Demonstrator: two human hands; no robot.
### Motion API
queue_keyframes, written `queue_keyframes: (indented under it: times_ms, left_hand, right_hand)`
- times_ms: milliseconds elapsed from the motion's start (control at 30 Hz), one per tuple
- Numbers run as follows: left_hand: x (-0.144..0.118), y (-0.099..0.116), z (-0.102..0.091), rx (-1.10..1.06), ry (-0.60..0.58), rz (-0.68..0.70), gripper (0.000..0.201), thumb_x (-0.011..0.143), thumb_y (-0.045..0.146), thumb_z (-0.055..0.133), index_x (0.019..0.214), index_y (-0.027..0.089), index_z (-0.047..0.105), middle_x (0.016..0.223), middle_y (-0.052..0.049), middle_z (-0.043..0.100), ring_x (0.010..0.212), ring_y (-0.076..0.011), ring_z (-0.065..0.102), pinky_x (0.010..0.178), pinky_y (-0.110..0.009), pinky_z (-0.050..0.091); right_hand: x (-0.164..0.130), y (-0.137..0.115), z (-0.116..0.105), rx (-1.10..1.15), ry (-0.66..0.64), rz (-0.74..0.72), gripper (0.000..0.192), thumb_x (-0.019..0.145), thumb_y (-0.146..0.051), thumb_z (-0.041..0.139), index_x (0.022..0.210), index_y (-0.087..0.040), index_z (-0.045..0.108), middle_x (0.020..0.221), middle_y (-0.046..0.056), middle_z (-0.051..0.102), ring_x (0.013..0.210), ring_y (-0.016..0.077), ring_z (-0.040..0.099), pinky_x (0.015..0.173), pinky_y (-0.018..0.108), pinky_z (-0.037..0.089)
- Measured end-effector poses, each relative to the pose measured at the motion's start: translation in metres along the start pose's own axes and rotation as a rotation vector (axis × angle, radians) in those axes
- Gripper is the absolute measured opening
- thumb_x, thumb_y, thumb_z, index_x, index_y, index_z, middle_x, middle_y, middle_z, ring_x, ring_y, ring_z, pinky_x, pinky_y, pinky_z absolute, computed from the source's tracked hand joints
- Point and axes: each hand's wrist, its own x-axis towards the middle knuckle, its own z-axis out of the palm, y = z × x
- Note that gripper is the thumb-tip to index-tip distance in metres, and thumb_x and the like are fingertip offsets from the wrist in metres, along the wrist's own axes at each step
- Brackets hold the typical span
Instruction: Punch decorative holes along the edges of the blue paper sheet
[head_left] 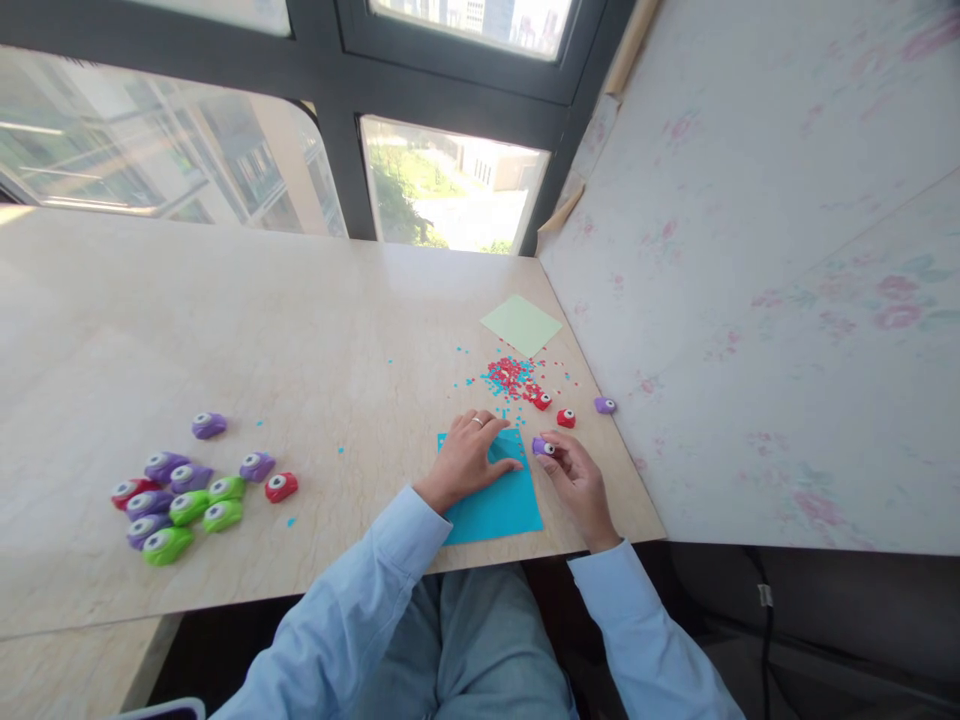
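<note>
1. The left hand [466, 458] lies flat and spread on the blue paper [501, 500] near the desk's [300, 320] front edge.
2. The right hand [576, 480] pinches a purple punch [543, 446] at the paper's right corner.
3. The paper may slide or tear if the flat hand lifts.
4. Paper bits [510, 378], two red punches [553, 410] and the wall [750, 300] crowd the right side.

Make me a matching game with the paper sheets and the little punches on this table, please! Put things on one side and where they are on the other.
Things:
1. blue paper sheet
2. pale green paper sheet
3. purple punch with a white button
4. heap of punches

Places:
A. far left of the table
B. pinched in the right hand
C. under the left hand
D. beyond the red and blue confetti

Pairs: 1-C, 2-D, 3-B, 4-A
</note>
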Motion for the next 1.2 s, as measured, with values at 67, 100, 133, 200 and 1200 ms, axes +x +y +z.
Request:
queue_keyframes:
  times_ms: [67, 100, 133, 200, 1200]
  left_hand:
    - [-0.0002, 0.0002, -0.0002, -0.02, 0.015, -0.002, 0.049, 0.08, 0.044, 0.073, 0.121, 0.022, 0.059, 0.113, -0.01, 0.062, 0.108, -0.0276, 0.057, 0.096, -0.045, 0.045]
    - [-0.0003, 0.0002, -0.0002, -0.029, 0.023, -0.003, 0.046, 0.081, 0.041, 0.071, 0.121, 0.021, 0.059, 0.113, -0.01, 0.062, 0.108, -0.0272, 0.057, 0.097, -0.044, 0.045]
    - [-0.0004, 0.0001, 0.0, -0.037, 0.031, -0.004, 0.044, 0.082, 0.037, 0.07, 0.121, 0.021, 0.059, 0.113, -0.01, 0.062, 0.109, -0.0269, 0.057, 0.097, -0.044, 0.045]
    - [-0.0005, 0.0, 0.0005, -0.054, 0.043, -0.014, 0.04, 0.083, 0.032, 0.066, 0.121, 0.021, 0.059, 0.112, -0.009, 0.062, 0.109, -0.0262, 0.057, 0.098, -0.044, 0.045]
    - [0.0006, 0.0012, -0.0042, -0.269, 0.17, -0.138, 0.042, 0.072, 0.01, 0.052, 0.112, 0.019, 0.063, 0.1, -0.006, 0.062, 0.092, -0.0204, 0.058, 0.087, -0.039, 0.05]
  right_hand:
    - [-0.0003, -0.0015, -0.0002, 0.005, 0.001, 0.011, 0.028, 0.088, -0.037, 0.065, 0.113, -0.024, 0.065, 0.118, 0.008, 0.067, 0.105, 0.0239, 0.065, 0.092, 0.041, 0.054]
    - [-0.0004, -0.0021, -0.0003, 0.004, 0.001, 0.014, 0.028, 0.088, -0.037, 0.065, 0.113, -0.025, 0.065, 0.118, 0.009, 0.067, 0.105, 0.024, 0.065, 0.092, 0.041, 0.054]
    - [-0.0003, -0.0028, -0.0003, -0.001, 0.001, 0.015, 0.028, 0.088, -0.037, 0.065, 0.113, -0.025, 0.066, 0.118, 0.009, 0.067, 0.106, 0.0242, 0.065, 0.092, 0.042, 0.054]
    - [-0.0001, -0.004, -0.0001, -0.018, 0.005, 0.002, 0.027, 0.088, -0.036, 0.065, 0.112, -0.025, 0.066, 0.118, 0.009, 0.067, 0.106, 0.0246, 0.064, 0.092, 0.042, 0.055]
    - [0.0023, -0.0087, -0.0001, -0.188, -0.03, -0.098, 0.027, 0.09, -0.04, 0.061, 0.111, -0.027, 0.071, 0.111, 0.007, 0.072, 0.105, 0.0261, 0.066, 0.097, 0.046, 0.051]
